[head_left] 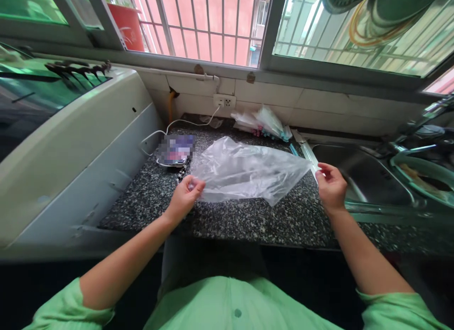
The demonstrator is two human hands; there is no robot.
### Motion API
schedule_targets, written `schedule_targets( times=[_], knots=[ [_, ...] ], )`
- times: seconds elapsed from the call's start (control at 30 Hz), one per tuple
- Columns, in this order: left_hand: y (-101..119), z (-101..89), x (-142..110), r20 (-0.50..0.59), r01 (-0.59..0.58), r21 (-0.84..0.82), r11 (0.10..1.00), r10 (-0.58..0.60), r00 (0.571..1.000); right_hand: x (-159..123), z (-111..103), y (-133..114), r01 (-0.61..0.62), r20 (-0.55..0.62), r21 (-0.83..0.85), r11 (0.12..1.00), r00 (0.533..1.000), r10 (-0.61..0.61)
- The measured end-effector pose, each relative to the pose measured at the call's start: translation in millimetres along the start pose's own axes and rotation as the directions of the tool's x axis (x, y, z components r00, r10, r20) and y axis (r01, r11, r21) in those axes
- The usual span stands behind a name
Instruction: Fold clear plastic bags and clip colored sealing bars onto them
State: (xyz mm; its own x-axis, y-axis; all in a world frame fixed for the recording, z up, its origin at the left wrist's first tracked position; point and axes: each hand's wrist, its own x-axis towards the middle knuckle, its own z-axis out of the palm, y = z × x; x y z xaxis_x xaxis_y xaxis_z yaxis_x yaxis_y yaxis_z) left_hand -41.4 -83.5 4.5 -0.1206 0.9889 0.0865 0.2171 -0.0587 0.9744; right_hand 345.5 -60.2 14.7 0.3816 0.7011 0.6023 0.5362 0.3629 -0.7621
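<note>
A clear plastic bag [244, 171] is stretched sideways over the speckled countertop [227, 221]. At its left end, my left hand [186, 193] pinches the film between thumb and fingers. On the other side, my right hand [331, 183] grips a drawn-out corner, close to the sink's edge. The middle of the bag is crumpled and see-through, with a lower corner hanging toward me. Just beyond my left hand lies a phone [175, 150] with a blurred screen, and a white cable runs close by it.
Several folded clear bags with pink and blue parts [264, 122] lie against the tiled wall. A metal sink [369, 174] holding a green basin [425, 178] is on the right. A white appliance [117, 112] stands left. A wall socket [224, 101] has the cable plugged in.
</note>
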Motion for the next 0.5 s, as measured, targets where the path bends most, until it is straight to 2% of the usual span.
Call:
schedule_targets(
  times=[0.07,0.1,0.17,0.23,0.27,0.37,0.43,0.5],
  knots=[
    [-7.6,0.3,-7.8,0.022,0.04,-0.03,0.999,-0.039,0.999,-16.3,6.2,1.6,-0.198,0.022,0.113,0.974,0.98,0.197],
    [-11.8,0.4,-10.6,0.038,0.054,-0.048,0.997,-0.052,0.998,-25.6,9.2,0.6,-0.278,0.089,0.145,0.95,0.96,0.267],
    [-19.4,-0.5,-13.5,0.081,0.077,-0.091,0.993,-0.069,0.994,-41.2,15.5,-3.7,-0.373,0.291,0.106,0.922,0.898,0.33],
    [-23.5,-2.6,-14.1,0.101,0.09,-0.116,0.989,-0.079,0.992,-48.0,24.3,-9.2,-0.364,0.444,0.037,0.931,0.841,0.311],
    [-23.7,-4.0,-14.0,0.097,0.09,-0.112,0.99,-0.079,0.992,-47.4,30.0,-11.9,-0.34,0.472,0.033,0.94,0.834,0.285],
    [-18.8,-8.5,-15.1,0.07,0.06,-0.046,0.997,-0.057,0.996,-34.2,52.5,-18.4,-0.288,0.454,0.139,0.947,0.869,0.197],
    [-14.4,-11.7,-17.1,0.082,0.043,-0.007,0.999,-0.042,0.996,-21.8,70.8,-21.7,-0.262,0.51,0.171,0.95,0.849,0.142],
    [-11.6,-14.6,-18.7,0.096,0.024,0.019,1.0,-0.025,0.995,-10.7,90.9,-24.7,-0.224,0.584,0.166,0.96,0.807,0.088]
  ],
)
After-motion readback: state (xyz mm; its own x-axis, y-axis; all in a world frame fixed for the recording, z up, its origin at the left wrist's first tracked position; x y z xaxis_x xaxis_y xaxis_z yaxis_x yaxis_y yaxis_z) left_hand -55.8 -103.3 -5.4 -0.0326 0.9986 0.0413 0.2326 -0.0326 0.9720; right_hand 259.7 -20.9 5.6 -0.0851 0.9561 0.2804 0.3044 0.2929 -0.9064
